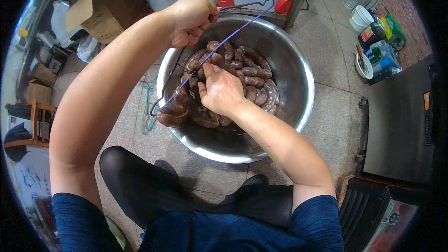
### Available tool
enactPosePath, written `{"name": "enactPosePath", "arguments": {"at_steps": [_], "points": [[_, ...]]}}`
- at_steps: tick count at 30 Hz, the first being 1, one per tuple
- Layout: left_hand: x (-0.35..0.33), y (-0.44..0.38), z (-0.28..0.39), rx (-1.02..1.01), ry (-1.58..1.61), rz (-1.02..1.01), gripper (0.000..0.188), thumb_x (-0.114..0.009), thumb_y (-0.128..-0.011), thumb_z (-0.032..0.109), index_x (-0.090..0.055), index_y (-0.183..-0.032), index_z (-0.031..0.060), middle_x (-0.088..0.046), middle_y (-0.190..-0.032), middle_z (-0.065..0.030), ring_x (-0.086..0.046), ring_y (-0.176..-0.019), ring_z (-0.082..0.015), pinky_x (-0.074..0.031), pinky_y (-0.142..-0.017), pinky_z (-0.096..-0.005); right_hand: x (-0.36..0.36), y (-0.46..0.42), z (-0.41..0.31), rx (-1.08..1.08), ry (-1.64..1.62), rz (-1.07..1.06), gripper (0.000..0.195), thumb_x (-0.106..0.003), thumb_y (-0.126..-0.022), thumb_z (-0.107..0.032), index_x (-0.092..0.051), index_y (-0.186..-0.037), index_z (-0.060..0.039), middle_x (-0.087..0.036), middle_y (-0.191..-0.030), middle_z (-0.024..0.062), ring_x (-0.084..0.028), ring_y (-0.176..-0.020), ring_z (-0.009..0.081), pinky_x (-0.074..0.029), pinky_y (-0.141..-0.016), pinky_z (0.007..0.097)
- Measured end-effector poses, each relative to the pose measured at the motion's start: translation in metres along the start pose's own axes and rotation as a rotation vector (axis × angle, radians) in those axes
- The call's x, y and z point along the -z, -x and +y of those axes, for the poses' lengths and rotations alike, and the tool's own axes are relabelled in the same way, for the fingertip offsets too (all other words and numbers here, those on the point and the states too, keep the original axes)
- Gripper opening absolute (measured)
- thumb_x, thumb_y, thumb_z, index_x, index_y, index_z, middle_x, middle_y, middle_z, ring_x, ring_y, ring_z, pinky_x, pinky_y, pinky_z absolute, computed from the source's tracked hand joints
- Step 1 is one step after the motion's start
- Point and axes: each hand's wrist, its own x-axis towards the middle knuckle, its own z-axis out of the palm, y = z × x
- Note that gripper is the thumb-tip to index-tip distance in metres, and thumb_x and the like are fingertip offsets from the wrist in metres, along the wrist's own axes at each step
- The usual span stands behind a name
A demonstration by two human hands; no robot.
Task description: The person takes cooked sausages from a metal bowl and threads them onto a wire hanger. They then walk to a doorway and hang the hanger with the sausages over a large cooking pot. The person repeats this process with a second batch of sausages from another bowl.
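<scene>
A large stainless steel basin [297, 52] stands on the floor and holds many linked sausages [257, 72]. Above its left side, my left hand [194, 21] is closed on a wire clothes hanger [233, 35] with a purple-covered bar and darker bent arms. Some sausages hang over the hanger's bar near its lower left end, beside the basin's rim. My right hand [222, 85] reaches over the middle of the basin, its index finger at the purple bar and the sausages there. Whether its fingers grip a sausage is hidden by the hand.
A green hanger [148, 106] lies on the tiled floor left of the basin. Cardboard boxes [99, 24] stand at the upper left. A metal table leg [301, 0] rises behind the basin. Bottles and a white bowl [364, 65] sit at the right, near a dark cabinet [399, 122].
</scene>
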Motion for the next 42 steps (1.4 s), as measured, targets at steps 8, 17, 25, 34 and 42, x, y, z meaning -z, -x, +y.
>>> {"name": "enactPosePath", "arguments": {"at_steps": [8, 17, 25, 34, 42], "points": [[0.007, 0.002, -0.008, 0.089, 0.018, -0.029, 0.025, -0.049, -0.088, 0.026, -0.048, -0.067, 0.0142, -0.027, -0.05, 0.0085, -0.02, -0.041, -0.0061, -0.015, -0.04, -0.0241, -0.003, -0.011, 0.011, -0.032, -0.401, -0.131, 0.034, -0.06, -0.072, -0.023, -0.063, -0.093, 0.0045, -0.063, -0.091, 0.0199, -0.06, -0.089, 0.0332, -0.046, -0.08, 0.0371], [0.003, 0.005, -0.014, 0.113, 0.04, -0.042, 0.022, -0.053, -0.086, 0.027, -0.049, -0.067, 0.0157, -0.029, -0.05, 0.0079, -0.021, -0.041, -0.0064, -0.015, -0.04, -0.0248, 0.04, -0.02, 0.003, -0.314, -1.315, -0.364, 0.01, -0.049, -0.066, -0.005, -0.056, -0.067, 0.0012, -0.059, -0.072, 0.012, -0.056, -0.067, 0.0196, -0.044, -0.062, 0.0298], [0.02, -0.005, -0.008, 0.09, 0.133, -0.097, 0.026, -0.046, -0.088, 0.024, -0.048, -0.065, 0.0133, -0.026, -0.047, 0.0078, -0.019, -0.038, -0.0063, -0.014, -0.038, -0.0251, 0.093, 0.003, 0.01, -0.132, -1.187, -0.431, 0.017, -0.047, -0.056, -0.014, -0.053, -0.066, -0.0024, -0.062, -0.083, 0.0144, -0.053, -0.071, 0.0157, -0.043, -0.07, 0.025], [0.038, -0.018, -0.018, 0.088, 0.137, -0.082, 0.026, -0.046, -0.089, 0.025, -0.048, -0.065, 0.0143, -0.026, -0.047, 0.0095, -0.018, -0.036, -0.0049, -0.013, -0.036, -0.0236, 0.116, 0.021, 0.033, -0.029, -1.314, -0.372, 0.021, -0.046, -0.05, -0.014, -0.053, -0.064, -0.0001, -0.062, -0.106, 0.0235, -0.057, -0.089, 0.0225, -0.046, -0.08, 0.0289], [0.05, -0.017, -0.016, 0.033, 0.138, -0.029, 0.027, -0.049, -0.09, 0.027, -0.048, -0.066, 0.0138, -0.026, -0.049, 0.0082, -0.018, -0.038, -0.0054, -0.013, -0.036, -0.0245, 0.097, 0.033, 0.083, -0.228, -1.235, -0.533, 0.017, -0.056, -0.053, -0.017, -0.058, -0.064, -0.004, -0.063, -0.105, 0.022, -0.059, -0.093, 0.0238, -0.043, -0.084, 0.0326]]}}
